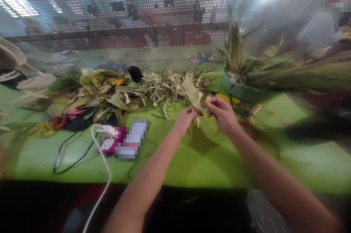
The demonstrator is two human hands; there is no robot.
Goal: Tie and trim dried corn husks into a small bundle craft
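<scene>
Above the green table, both my hands meet at a pale dried corn husk. My left hand pinches the lower end of the husk, which fans upward from the fingers. Close on the right, my right hand is closed, thumb against fingertips, on a small pale strip of husk at the same bundle. Whether that strip is separate or joined to the rest, I cannot tell. Behind the hands lies a heap of dried husk scraps.
A white cable runs from a magenta device beside a blurred-out phone-like object. Red-handled scissors lie left. At right, a green basket holds long husks. A perforated metal screen stands behind; a person is far right.
</scene>
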